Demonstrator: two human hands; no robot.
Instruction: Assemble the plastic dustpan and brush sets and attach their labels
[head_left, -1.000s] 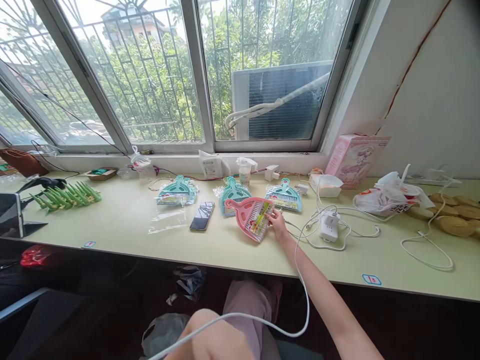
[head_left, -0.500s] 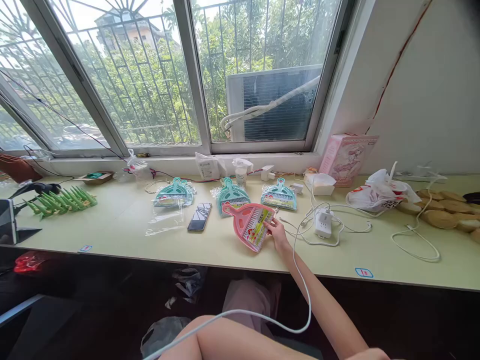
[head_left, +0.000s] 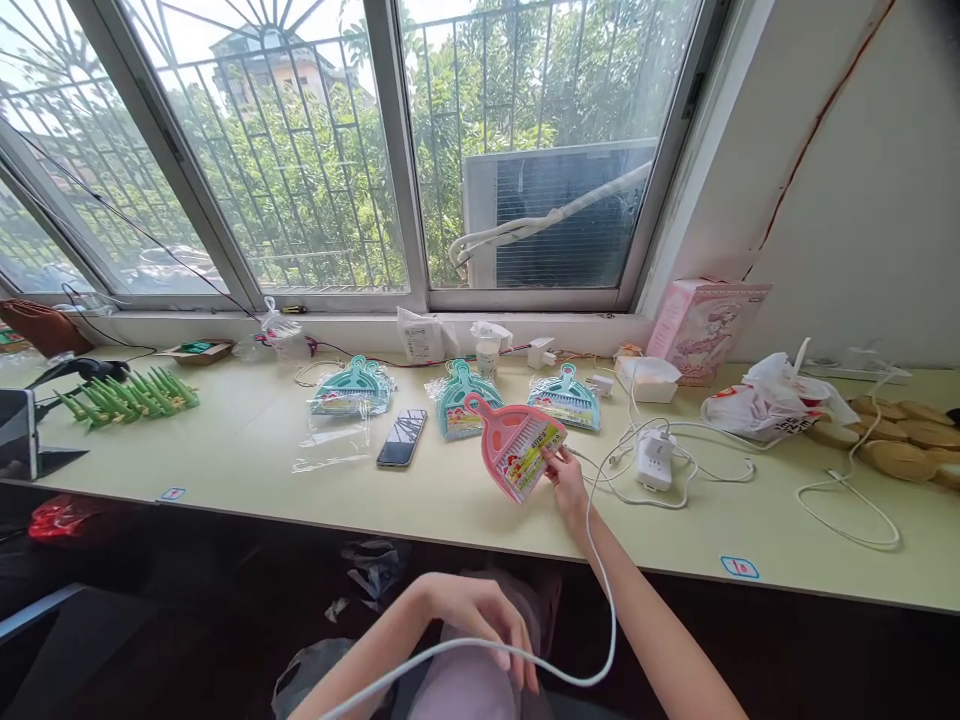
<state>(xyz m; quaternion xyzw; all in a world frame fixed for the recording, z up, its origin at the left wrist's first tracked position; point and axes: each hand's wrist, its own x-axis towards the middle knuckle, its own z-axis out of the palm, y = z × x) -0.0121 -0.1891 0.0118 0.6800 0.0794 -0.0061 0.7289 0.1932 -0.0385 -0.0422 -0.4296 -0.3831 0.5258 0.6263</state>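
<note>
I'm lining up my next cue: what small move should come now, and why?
Probably bring the left hand up to the handle side of the pink dustpan set: only the right hand holds it, by its right edge, while the left hangs apparently empty.

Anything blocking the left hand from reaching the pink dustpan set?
Only the front edge of the table lies between the left hand and the pink dustpan set, which the right hand holds. A white cable also crosses in front of the left hand in this view; whether they touch can't be told.
</note>
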